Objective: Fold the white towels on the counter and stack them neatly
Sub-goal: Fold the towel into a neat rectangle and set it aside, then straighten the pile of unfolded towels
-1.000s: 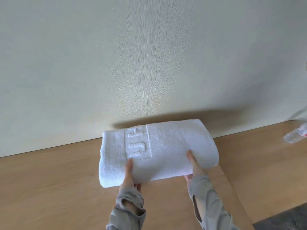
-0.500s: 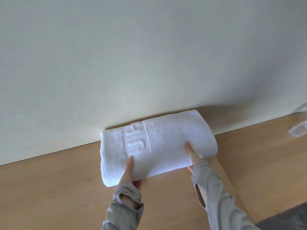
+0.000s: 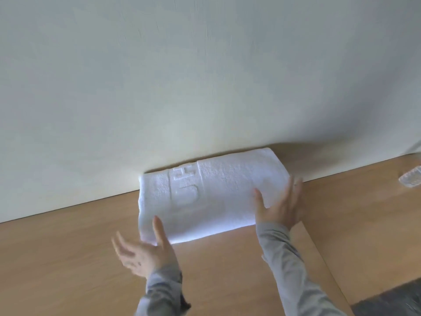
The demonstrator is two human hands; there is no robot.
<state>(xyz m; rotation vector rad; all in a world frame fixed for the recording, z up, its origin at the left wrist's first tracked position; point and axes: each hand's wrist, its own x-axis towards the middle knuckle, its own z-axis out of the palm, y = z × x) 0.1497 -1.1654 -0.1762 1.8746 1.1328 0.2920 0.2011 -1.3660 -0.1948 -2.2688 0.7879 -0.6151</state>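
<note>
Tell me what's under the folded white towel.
The wooden counter shows around the towel, which rests on it. Anything between them is covered, so I cannot tell.

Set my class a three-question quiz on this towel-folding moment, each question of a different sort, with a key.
1. True or false: the left hand grips the folded towel.
2. The towel's far edge lies: A) against the wall; B) on top of another towel; C) inside a basket.
3. Fill in: the right hand, at the towel's end, has its fingers ____.
Key: 1 false; 2 A; 3 straight.
</note>
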